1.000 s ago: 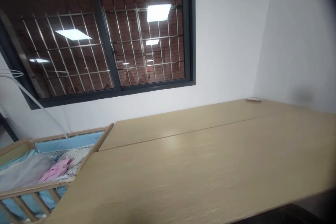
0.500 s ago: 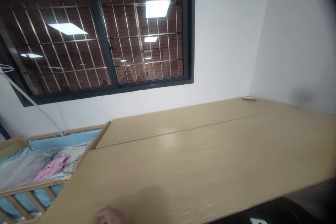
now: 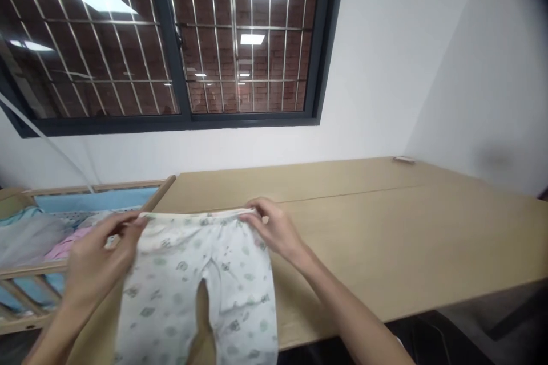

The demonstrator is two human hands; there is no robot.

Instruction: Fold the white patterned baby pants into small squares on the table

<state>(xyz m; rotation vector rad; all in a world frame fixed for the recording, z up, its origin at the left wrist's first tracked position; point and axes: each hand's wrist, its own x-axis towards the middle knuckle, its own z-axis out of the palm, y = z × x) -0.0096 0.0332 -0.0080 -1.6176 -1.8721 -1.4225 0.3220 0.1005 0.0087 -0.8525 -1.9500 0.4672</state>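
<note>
A small pair of white pants (image 3: 171,274) with a green and grey print hangs spread out between my hands, above the near left part of the wooden table. My left hand (image 3: 100,254) pinches the left end of the waistband. At the waistband's right end, my right hand (image 3: 274,228) grips the cloth between thumb and fingers. The waistband is stretched nearly level, and the two legs hang toward me with a gap between them. The lower leg ends run out of the bottom of the view.
The light wooden table (image 3: 385,228) stretches right to the wall, with a small flat object (image 3: 403,159) at its far edge. On the left stands a wooden crib (image 3: 32,268) holding pink cloth (image 3: 64,244) and other fabrics. A barred window (image 3: 240,57) is behind.
Both hands and the pants have come into view, the pants held up by the waistband. Earlier only one blurred hand showed at the bottom edge. The camera view has shifted.
</note>
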